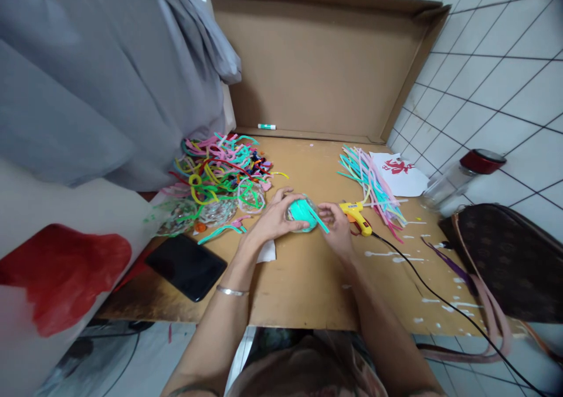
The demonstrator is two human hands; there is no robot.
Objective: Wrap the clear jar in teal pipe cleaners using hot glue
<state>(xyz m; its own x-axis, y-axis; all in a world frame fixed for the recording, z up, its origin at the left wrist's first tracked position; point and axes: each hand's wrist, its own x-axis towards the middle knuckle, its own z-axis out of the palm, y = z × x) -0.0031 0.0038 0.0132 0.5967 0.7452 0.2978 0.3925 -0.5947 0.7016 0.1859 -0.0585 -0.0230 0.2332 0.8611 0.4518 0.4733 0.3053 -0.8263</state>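
Observation:
A small round clear object (312, 202), its near side covered with rows of turquoise pipe cleaner (301, 214), is held above the table. My left hand (280, 214) is closed around its left side, thumb below and fingers over the top. One turquoise strip (320, 223) sticks out from it towards the lower right. Fingers curled, my right hand (336, 224) grips this strip from the right side. The fingertips are partly hidden behind it. Just right of that hand lies a yellow glue gun (358, 216) with a black cord.
Loose coloured pipe cleaners (215, 171) heap at left beside clear round pieces (217, 211). A black tablet (186, 266) lies nearer. At right are straight pipe cleaners (372, 180), a printed paper (407, 180), a clear bottle (451, 186) and a brown bag (510, 262). Cardboard (316, 68) stands behind.

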